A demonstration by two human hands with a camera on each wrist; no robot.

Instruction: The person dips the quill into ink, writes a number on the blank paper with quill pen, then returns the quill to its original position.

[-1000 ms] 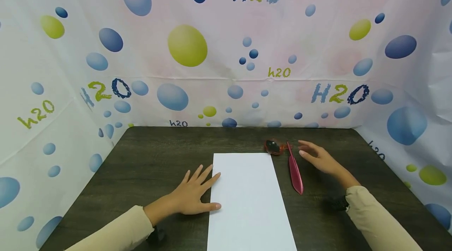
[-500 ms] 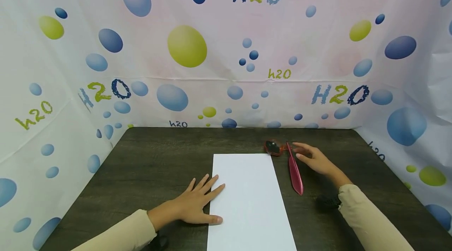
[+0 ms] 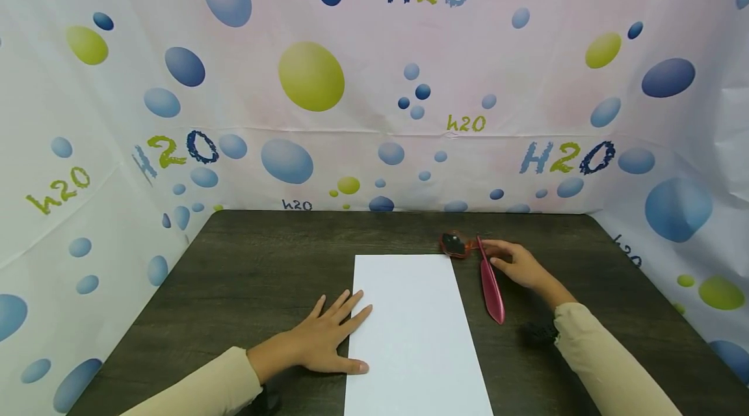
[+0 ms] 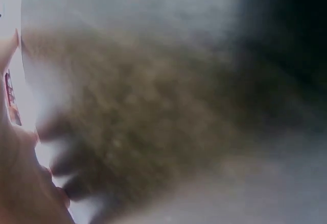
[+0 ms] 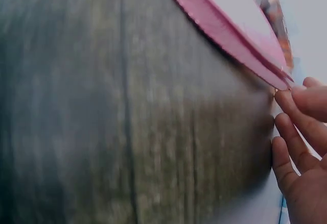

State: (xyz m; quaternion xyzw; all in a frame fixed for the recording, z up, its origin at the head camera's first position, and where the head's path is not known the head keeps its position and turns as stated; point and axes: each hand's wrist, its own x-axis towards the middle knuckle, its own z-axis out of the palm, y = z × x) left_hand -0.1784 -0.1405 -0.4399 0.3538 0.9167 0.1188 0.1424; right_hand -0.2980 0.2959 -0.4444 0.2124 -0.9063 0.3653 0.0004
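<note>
My left hand (image 3: 328, 341) lies flat with spread fingers, its fingertips and thumb resting over the left edge of a white sheet of paper (image 3: 412, 331). In the left wrist view only part of the hand (image 4: 20, 168) shows, and the rest is blurred. Right of the sheet is a slim pink pouch (image 3: 491, 289), which seems to have a zip along its edge. My right hand (image 3: 517, 264) is at its narrow far end. In the right wrist view, thumb and forefinger meet at the tip of the pouch (image 5: 235, 30), seeming to pinch it.
Sunglasses (image 3: 455, 245) with orange-red frames lie just left of the pouch's far end, by the sheet's far right corner. The dark wooden table (image 3: 281, 260) ends at a white backdrop (image 3: 374, 162) printed with blue and green dots.
My right hand has moved left to the pink pouch's far end. My left hand has slid slightly toward me and right over the paper's edge. Pouch and sunglasses stay put.
</note>
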